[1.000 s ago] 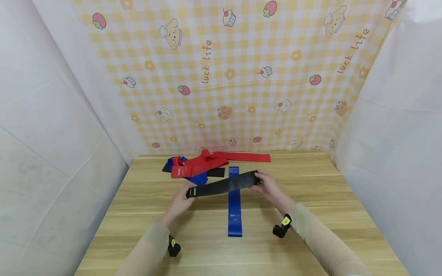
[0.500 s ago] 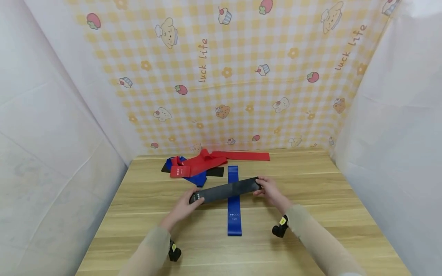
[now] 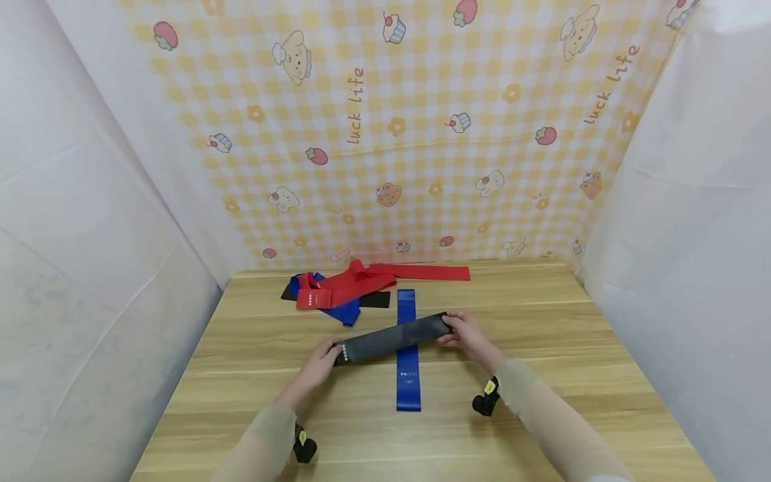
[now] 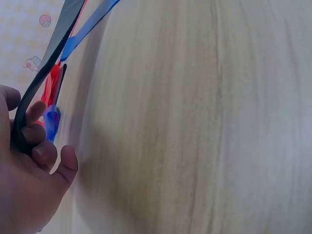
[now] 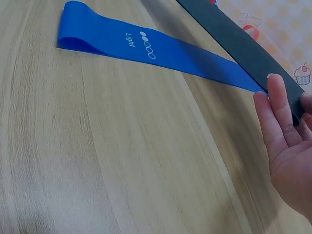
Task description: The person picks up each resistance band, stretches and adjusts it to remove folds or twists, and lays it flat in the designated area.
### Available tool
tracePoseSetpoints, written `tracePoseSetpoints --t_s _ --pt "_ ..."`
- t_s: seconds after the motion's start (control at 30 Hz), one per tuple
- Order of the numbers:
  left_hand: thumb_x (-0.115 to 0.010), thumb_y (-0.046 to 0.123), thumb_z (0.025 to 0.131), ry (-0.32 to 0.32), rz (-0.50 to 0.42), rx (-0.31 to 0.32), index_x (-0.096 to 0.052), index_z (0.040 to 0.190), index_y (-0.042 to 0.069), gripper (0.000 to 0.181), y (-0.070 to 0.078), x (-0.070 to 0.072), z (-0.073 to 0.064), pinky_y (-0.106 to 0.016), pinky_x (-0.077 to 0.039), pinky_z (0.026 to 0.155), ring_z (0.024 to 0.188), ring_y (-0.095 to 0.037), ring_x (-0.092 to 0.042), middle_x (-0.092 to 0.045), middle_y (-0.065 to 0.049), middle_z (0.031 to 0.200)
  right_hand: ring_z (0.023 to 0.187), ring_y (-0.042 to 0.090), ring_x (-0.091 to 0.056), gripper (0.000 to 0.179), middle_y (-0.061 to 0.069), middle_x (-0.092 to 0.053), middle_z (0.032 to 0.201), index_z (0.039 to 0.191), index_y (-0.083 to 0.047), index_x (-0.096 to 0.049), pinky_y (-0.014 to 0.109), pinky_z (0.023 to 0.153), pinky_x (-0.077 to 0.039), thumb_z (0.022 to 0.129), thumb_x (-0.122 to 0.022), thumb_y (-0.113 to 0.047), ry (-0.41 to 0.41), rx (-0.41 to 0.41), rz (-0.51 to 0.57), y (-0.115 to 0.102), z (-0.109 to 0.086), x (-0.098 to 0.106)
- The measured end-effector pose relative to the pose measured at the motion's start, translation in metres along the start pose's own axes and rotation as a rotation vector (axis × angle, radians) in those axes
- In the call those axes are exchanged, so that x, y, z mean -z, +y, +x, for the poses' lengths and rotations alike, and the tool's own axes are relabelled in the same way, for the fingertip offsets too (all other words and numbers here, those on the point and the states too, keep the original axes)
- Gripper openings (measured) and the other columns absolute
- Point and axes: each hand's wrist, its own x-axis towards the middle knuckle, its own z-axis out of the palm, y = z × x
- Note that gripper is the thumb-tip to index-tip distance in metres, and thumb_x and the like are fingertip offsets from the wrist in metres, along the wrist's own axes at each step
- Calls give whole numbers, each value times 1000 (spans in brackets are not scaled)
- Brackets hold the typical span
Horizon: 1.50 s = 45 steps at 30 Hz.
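Note:
Between both hands a black resistance band (image 3: 391,339) is stretched out flat, slanting up to the right. My left hand (image 3: 319,365) grips its left end, beside a row of white dots; in the left wrist view the fingers curl round the band (image 4: 48,63). At the other end my right hand (image 3: 472,339) pinches the band between thumb and fingers, with two fingers extended below it in the right wrist view. A blue resistance band (image 3: 409,388), marked "Light", lies lengthwise on the table and passes beneath the black one, which hides its middle.
Behind the hands, a heap of bands lies at the table's back left: a red band (image 3: 355,289) on top, with a blue band (image 3: 346,314) and a black band (image 3: 376,300) under it. A patterned cloth (image 3: 391,154) hangs behind the wooden table (image 3: 512,442).
The black band has come lower and nearer to me, both hands with it. My left hand has shifted slightly right and down. The blue band and the heap stay where they were.

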Motion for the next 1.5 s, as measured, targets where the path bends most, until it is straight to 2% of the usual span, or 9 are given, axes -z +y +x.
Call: tracePoseSetpoints --t_s 0.13,0.3,0.43,0.57,0.73,1.03,1.27,1.4,1.5 --pt "-42 18 101 6 -4 29 -57 128 -2 37 -3 -2 -1 -50 -35 101 120 -35 -49 -55 -21 130 61 15 -65 50 35 -37 137 144 10 -26 36 71 -57 103 -45 -12 1 -4 -14 0 1 -1" --pt "-39 14 100 9 -28 44 -59 125 0 36 -6 -4 -2 -47 -37 97 112 -33 -52 -59 -19 123 65 16 -67 46 29 -53 119 140 12 -32 38 74 -56 101 -47 -6 4 -7 11 -2 2 -2" --pt "-37 14 99 0 -46 75 -61 123 2 36 -8 -6 -4 -44 -38 93 105 -28 -53 -61 -16 118 72 18 -69 36 20 -62 105 131 13 -42 37 77 -56 99 -49 0 -2 -17 25 -3 2 -2" --pt "-37 14 97 -2 -55 84 -62 120 4 35 -10 -6 -5 -42 -39 90 102 -26 -54 -62 -15 114 81 20 -69 31 21 -63 107 126 15 -47 39 85 -53 97 -49 5 -30 -22 26 -3 2 -3" --pt "-37 11 97 -1 -69 100 -62 119 4 35 -11 -5 -7 -40 -38 90 101 -26 -53 -61 -14 114 93 25 -67 34 24 -58 117 130 16 -43 43 93 -48 98 -47 4 -67 -28 26 -3 3 -3" --pt "-36 8 94 -22 -106 107 -61 120 3 36 -12 -4 -4 -39 -37 90 102 -28 -51 -59 -15 115 78 22 -69 30 15 -65 105 126 9 -48 43 84 -53 99 -51 -3 -9 -38 -7 -2 5 -3" --pt "-35 13 98 -40 -199 171 -61 123 4 38 -17 -1 -2 -37 -36 89 105 -25 -50 -59 -13 118 70 20 -67 35 19 -61 114 130 8 -47 43 79 -55 98 -53 -6 21 -40 -1 0 4 -7" --pt "-35 13 98 -42 -205 170 -61 123 3 38 -19 -1 -1 -38 -37 89 103 -26 -51 -59 -14 118 70 21 -66 36 19 -59 118 130 8 -47 41 77 -56 98 -54 -7 30 -41 -17 2 6 -10" --pt "-34 13 97 -41 -201 174 -60 123 4 38 -19 -1 -2 -38 -37 90 104 -26 -51 -58 -14 119 70 20 -65 36 15 -61 113 129 7 -49 39 75 -56 98 -55 -9 44 -44 -21 2 9 -11"
